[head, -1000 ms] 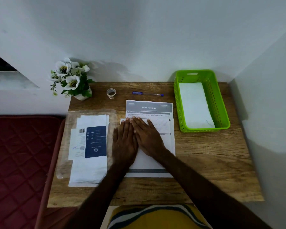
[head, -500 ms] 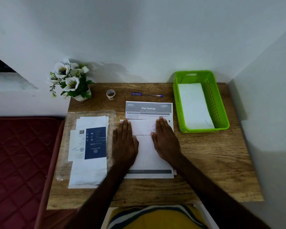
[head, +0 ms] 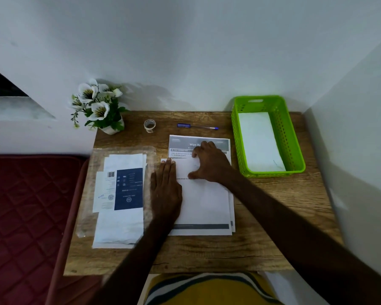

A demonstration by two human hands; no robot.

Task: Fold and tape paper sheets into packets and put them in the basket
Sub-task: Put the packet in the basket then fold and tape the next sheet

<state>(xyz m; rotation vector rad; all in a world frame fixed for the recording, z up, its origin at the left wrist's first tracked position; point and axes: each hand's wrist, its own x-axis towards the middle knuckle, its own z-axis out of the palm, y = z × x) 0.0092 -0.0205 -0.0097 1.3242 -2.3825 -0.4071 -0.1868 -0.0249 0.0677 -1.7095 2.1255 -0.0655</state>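
A printed paper sheet (head: 204,203) lies in the middle of the wooden table, its near part folded up so the blank back faces me. My left hand (head: 165,190) lies flat on the folded sheet's left edge. My right hand (head: 209,162) rests over the fold's far edge and the grey printed header, fingers spread and slightly bent, thumb on the paper. A green plastic basket (head: 295,150) stands at the back right with a white folded packet (head: 261,142) inside. A small tape roll (head: 149,125) stands at the back.
A blue pen (head: 197,127) lies near the back edge. A clear plastic sleeve with several papers (head: 119,194) covers the table's left side. A pot of white flowers (head: 97,106) stands at the back left corner. A red quilted mattress (head: 26,216) adjoins the left.
My right hand moved from beside the left hand out to the right, then forward onto the fold's far edge and the header. The left hand stayed flat on the sheet.
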